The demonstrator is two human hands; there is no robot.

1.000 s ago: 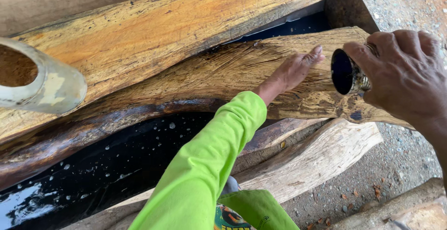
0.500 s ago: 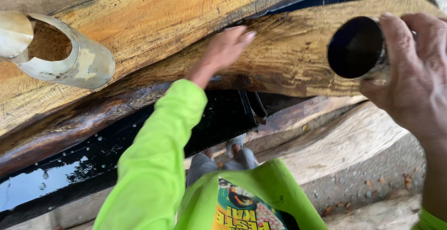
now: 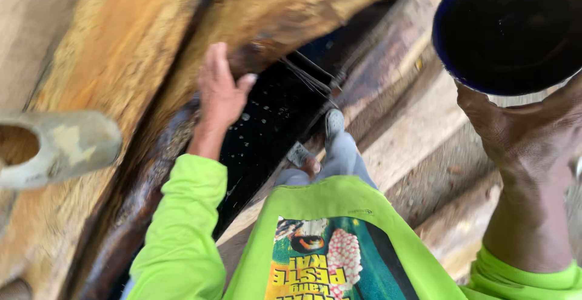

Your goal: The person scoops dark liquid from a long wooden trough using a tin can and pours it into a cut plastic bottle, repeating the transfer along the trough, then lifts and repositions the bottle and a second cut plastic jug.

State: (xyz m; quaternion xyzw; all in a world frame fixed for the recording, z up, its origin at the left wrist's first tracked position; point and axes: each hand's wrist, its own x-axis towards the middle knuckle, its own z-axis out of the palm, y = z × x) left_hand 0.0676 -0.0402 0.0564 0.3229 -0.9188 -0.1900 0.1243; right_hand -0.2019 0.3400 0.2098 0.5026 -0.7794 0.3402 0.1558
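Observation:
My left hand [image 3: 221, 91] rests flat on the edge of a rough yellow-brown log [image 3: 121, 63], fingers spread and holding nothing. My right hand [image 3: 521, 136] is raised close to the camera at the upper right and grips a round dark cup [image 3: 509, 27] from below. The cup's open mouth faces me and its inside looks black. Both arms wear bright green sleeves, and the green shirt with a printed picture [image 3: 327, 257] fills the bottom middle.
A black pool of liquid [image 3: 267, 130] with small bubbles lies between the logs, just right of my left hand. A grey hollow pipe-like piece [image 3: 60, 145] juts in at the left. My foot [image 3: 333, 124] stands on pale planks [image 3: 424, 130] at the right.
The cup in my right hand has come up much nearer the camera and now fills the top right. The view has tipped down toward my body. My left hand stays on the log.

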